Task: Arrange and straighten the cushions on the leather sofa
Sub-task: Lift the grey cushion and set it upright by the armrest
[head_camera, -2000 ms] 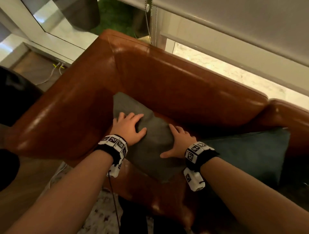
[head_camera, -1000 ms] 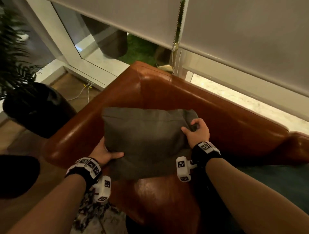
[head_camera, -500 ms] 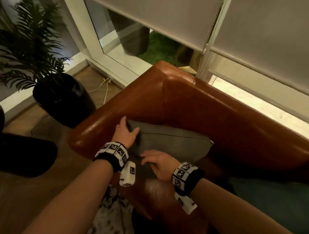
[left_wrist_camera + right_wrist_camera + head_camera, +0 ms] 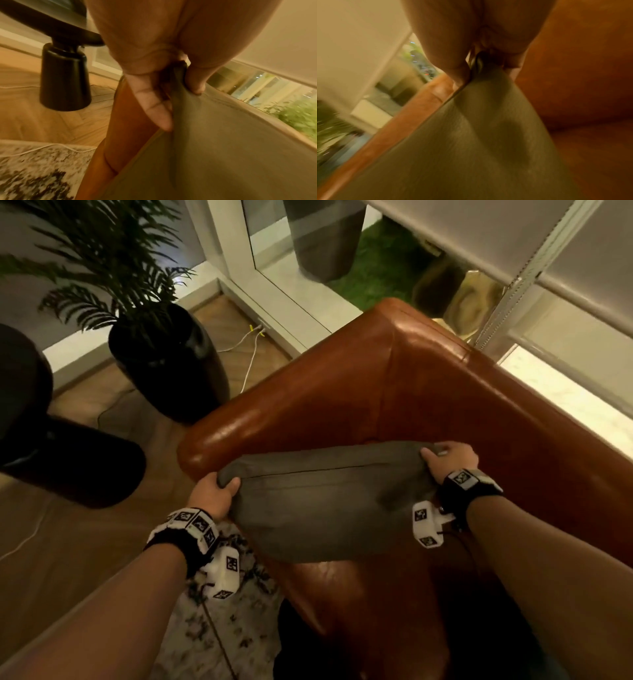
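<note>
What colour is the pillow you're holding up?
The pillow is plain dark grey, with no pattern. The head view shows it best.

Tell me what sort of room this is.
Probably a living room or lounge: a brown leather sofa with a grey cushion, a potted palm on wood flooring, a patterned rug, and tall windows with roller blinds.

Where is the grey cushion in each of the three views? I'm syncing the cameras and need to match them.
Head: grey cushion at centre, held between left hand and right hand.
Left wrist: lower right, a corner pinched below the hand.
Right wrist: lower centre, hanging from the grip.
Shared landmark: the brown leather sofa.
</note>
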Demonstrator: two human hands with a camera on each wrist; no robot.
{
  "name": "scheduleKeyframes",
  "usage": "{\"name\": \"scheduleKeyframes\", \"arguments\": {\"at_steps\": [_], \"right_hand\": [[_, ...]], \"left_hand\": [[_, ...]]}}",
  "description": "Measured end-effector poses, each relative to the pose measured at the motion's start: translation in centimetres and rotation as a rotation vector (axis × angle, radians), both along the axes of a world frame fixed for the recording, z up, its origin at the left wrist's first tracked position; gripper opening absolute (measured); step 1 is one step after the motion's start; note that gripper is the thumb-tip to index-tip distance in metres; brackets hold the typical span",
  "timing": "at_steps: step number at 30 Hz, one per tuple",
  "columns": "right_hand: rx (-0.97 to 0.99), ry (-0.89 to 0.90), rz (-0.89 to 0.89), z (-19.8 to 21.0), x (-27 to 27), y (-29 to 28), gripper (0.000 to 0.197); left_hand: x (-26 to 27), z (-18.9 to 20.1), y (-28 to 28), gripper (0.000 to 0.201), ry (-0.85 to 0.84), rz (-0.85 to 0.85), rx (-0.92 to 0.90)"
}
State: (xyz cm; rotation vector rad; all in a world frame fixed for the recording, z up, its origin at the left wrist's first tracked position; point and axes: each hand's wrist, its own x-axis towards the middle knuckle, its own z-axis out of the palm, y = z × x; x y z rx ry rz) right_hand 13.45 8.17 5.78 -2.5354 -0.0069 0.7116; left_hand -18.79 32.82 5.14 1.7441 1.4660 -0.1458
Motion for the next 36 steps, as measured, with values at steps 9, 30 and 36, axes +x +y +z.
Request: {"name": "scheduleKeyframes", "arguments": {"at_steps": [9, 30, 36], "right_hand": [[0.097, 0.0, 0.133, 1.0, 1.6, 11.4, 0.061], [0.102, -0.003, -0.252, -0.4, -0.6, -31.2, 0.03], [-0.094, -0.055, -0.6, -1.6, 0.1, -50.8, 0.057]], "left_hand": [[-2.5, -0.5, 1.0, 0.043, 0.033, 0.291, -0.286], [21.1, 2.2, -22.5, 0.055, -0.052, -1.199, 0.329], [25.9, -5.2, -37.7, 0.059, 0.104, -1.281, -0.022]]}}
